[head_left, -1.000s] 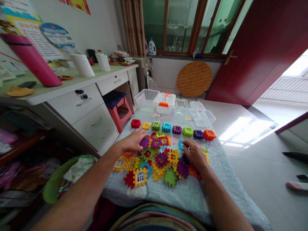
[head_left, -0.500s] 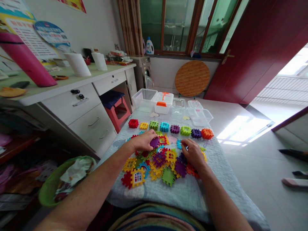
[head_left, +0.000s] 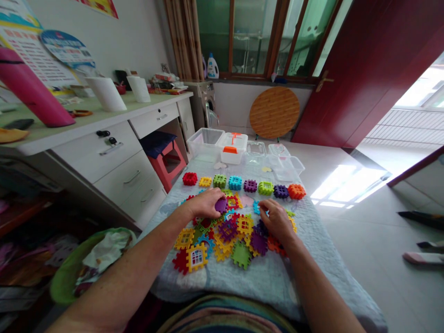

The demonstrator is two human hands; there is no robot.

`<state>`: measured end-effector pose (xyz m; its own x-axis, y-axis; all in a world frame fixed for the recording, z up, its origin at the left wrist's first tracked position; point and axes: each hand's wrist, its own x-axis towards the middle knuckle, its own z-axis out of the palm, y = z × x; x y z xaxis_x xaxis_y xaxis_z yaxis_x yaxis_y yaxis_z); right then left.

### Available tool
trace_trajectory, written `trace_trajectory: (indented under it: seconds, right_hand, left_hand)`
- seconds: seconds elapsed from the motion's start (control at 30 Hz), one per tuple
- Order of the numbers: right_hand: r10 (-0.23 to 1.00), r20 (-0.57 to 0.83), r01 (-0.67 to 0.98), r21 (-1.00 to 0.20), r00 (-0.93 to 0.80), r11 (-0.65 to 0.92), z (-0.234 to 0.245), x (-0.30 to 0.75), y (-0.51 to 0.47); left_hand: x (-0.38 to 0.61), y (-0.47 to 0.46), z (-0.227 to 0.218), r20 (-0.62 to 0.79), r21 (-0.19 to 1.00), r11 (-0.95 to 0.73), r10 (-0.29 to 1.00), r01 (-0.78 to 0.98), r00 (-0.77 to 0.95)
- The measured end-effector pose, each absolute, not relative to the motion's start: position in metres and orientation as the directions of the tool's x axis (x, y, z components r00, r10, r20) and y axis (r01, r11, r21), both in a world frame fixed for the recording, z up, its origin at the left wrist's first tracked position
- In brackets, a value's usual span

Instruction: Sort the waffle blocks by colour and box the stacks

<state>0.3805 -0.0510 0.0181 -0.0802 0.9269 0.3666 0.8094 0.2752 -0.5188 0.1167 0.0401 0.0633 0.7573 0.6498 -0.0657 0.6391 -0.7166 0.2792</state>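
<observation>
A pale blue patterned cloth covers the counter [head_left: 329, 268], slightly rumpled below the right grip [head_left: 277, 219]. The left grip [head_left: 209, 203] pinches a purple piece [head_left: 221, 205] above the pile of coloured notched pieces [head_left: 229, 230] that spreads between and nearer than both grips. The right grip has its fingers curled beside a light blue piece [head_left: 255, 206]; whether they hold it, I cannot tell. Beyond both grips runs a row of coloured stacks [head_left: 235, 182], and past that stand a clear open bin [head_left: 205, 141] and a box with an orange handle [head_left: 231, 156]. Left of the left grip are a red stool [head_left: 169, 162] and a drawer desk [head_left: 95, 159]. Far beyond the right grip, a round wooden panel [head_left: 274, 112] stands near a red door [head_left: 333, 69]; sunlight patches the tiled floor [head_left: 333, 159] rightward.
</observation>
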Motion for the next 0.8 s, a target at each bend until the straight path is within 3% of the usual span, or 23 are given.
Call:
trace_trajectory:
  seconds: [0.2, 0.37, 0.6, 0.8]
  right_hand:
    - [0.923, 0.379, 0.801, -0.534, -0.061, 0.272, 0.014, 0.383, -0.049]
    - [0.923, 0.381, 0.803, -0.532, -0.056, 0.268, 0.016, 0.384, -0.050]
    - [0.914, 0.403, 0.811, -0.523, -0.036, 0.263, 0.012, 0.387, -0.049]
    - [0.908, 0.419, 0.809, -0.531, -0.009, 0.253, 0.013, 0.390, -0.050]
  left_hand:
    - [0.120, 0.040, 0.073, 0.076, 0.316, -0.723, 0.664, 0.614, 0.744]
    - [0.153, 0.056, 0.098, 0.170, 0.247, -0.768, 0.635, 0.591, 0.753]
    - [0.221, 0.099, 0.097, 0.038, 0.113, -0.758, 0.649, 0.642, 0.760]
    - [0.251, 0.117, 0.084, -0.070, 0.087, -0.742, 0.661, 0.665, 0.747]
